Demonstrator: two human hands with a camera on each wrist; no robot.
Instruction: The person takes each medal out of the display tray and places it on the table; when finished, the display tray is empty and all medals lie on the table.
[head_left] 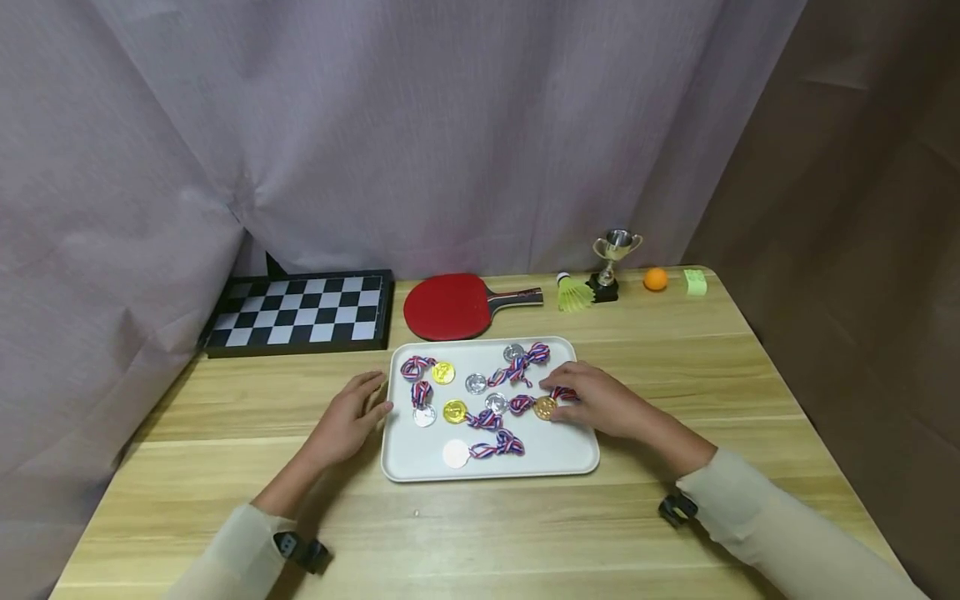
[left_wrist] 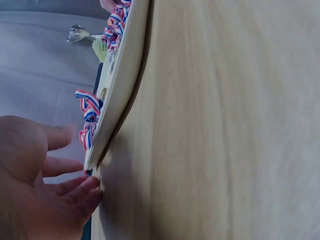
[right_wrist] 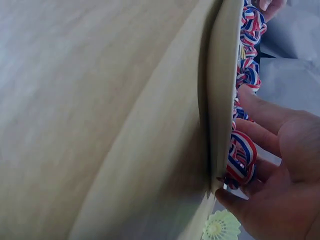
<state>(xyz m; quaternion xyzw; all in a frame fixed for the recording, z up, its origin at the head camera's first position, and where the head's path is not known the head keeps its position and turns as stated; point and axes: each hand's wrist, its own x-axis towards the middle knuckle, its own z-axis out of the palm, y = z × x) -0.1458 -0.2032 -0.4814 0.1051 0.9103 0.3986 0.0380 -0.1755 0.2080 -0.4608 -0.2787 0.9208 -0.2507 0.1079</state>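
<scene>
A white tray (head_left: 555, 467) holds several medals with red, white and blue ribbons. My left hand (head_left: 347, 423) is at the tray's left edge, fingers spread and loosely bent, fingertips close against the rim in the left wrist view. Nearest to it are a gold medal (head_left: 443, 372) and a silver medal (head_left: 424, 415). Over the tray's right side, my right hand (head_left: 596, 400) has its thumb and fingers apart around a bronze-coloured medal (head_left: 545, 407). That medal's ribbon (right_wrist: 242, 157) lies beside the fingers in the right wrist view; no firm grip shows.
Behind the tray lie a black-and-white checkered board (head_left: 300, 310) and a red table tennis bat (head_left: 447, 307). Farther right stand a yellow shuttlecock (head_left: 574, 295), a small trophy cup (head_left: 617, 247), an orange ball (head_left: 656, 279) and a light green block (head_left: 695, 282). A curtain hangs behind the table.
</scene>
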